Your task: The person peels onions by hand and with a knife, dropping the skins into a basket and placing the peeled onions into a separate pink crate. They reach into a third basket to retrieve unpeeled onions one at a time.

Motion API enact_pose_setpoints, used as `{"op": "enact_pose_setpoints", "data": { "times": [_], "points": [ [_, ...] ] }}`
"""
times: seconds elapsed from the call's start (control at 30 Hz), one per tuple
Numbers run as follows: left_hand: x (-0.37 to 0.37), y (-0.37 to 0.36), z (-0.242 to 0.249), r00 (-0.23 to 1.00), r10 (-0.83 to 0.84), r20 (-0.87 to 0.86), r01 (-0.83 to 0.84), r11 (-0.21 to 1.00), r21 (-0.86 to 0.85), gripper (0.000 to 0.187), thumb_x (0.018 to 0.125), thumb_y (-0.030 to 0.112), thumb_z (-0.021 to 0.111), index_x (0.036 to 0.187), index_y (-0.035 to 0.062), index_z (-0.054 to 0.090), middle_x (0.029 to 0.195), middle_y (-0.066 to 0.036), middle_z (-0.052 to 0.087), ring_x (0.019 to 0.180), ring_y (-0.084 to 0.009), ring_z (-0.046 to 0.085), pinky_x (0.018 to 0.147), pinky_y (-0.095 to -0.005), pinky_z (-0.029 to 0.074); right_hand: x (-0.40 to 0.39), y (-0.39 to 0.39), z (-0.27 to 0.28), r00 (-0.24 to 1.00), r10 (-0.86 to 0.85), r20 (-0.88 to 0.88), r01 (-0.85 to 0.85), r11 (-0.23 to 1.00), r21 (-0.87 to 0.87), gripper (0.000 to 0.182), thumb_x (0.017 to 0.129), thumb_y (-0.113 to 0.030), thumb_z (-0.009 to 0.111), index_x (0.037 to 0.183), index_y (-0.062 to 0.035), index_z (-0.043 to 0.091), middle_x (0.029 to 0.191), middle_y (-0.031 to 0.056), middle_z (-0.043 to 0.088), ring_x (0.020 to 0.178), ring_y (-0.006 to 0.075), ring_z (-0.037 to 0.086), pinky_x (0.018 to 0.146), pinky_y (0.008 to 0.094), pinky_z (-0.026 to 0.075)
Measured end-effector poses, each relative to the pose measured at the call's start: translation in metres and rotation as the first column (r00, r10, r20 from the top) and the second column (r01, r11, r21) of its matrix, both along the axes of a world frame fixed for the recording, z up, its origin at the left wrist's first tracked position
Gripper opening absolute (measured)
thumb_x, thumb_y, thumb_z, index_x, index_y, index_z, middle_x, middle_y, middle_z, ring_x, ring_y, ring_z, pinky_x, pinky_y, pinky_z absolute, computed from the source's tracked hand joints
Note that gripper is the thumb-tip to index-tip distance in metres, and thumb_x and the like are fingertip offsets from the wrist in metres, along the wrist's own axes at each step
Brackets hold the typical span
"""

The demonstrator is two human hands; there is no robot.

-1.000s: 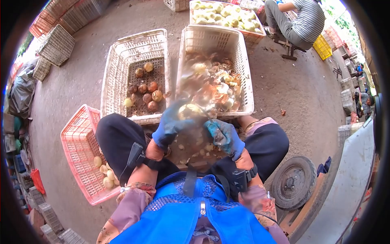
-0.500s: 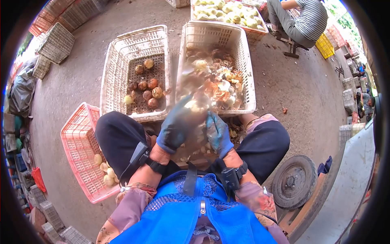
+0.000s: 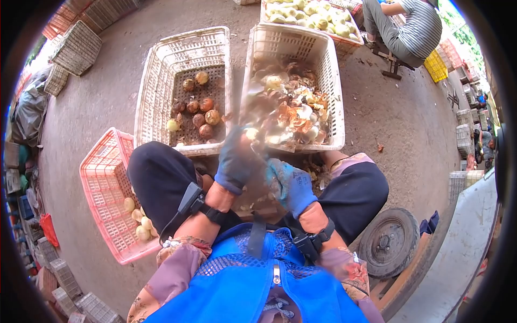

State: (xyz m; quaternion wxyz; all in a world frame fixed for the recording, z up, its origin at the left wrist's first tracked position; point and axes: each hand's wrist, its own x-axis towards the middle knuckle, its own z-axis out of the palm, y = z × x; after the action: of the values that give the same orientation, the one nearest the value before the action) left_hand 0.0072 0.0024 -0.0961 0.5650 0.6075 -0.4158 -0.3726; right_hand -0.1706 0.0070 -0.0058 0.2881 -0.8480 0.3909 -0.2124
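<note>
Blue-gloved left hand (image 3: 237,164) holds a blurred, round, pale onion (image 3: 251,133) beside the blue-gloved right hand (image 3: 292,185); beyond, a white plastic crate (image 3: 293,46) of orange-brown skins (image 3: 296,116); near left, a pink plastic crate (image 3: 102,185).

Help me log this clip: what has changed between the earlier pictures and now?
The right hand has shifted left, closer to the left hand; the pale onion there is now mostly hidden in blur. The view has shifted slightly. No clear grasp or release shows. The brown onions, pink crate and wheel stayed put.
</note>
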Motion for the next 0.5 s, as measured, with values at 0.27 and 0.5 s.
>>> {"op": "enact_pose_setpoints", "data": {
  "times": [0.27,0.5],
  "points": [
    [0.006,-0.001,-0.027,0.841,0.091,0.533,-0.028,0.992,-0.125,0.033,0.1,0.039,0.056,0.108,0.0071,0.063,0.089,-0.003,0.069,0.074,-0.0168,0.068,0.064,-0.0306,0.058,0.005,0.002,0.029,0.914,-0.034,-0.404,0.032,0.999,-0.013,0.015,0.09,-0.025,0.061,0.096,-0.0138,0.054,0.082,0.011,0.066,0.073,0.0332,0.069,0.058,0.0472,0.053],
    [-0.005,-0.006,-0.021,0.988,0.075,0.134,-0.073,0.997,-0.02,0.032,0.1,0.04,0.056,0.108,0.0096,0.063,0.087,-0.003,0.068,0.072,-0.0166,0.067,0.063,-0.0307,0.058,0.006,-0.01,-0.007,0.806,-0.121,-0.58,0.072,0.992,-0.106,0.016,0.089,-0.026,0.063,0.096,-0.0149,0.055,0.084,0.0088,0.067,0.072,0.0314,0.07,0.057,0.0467,0.053]
  ]
}}
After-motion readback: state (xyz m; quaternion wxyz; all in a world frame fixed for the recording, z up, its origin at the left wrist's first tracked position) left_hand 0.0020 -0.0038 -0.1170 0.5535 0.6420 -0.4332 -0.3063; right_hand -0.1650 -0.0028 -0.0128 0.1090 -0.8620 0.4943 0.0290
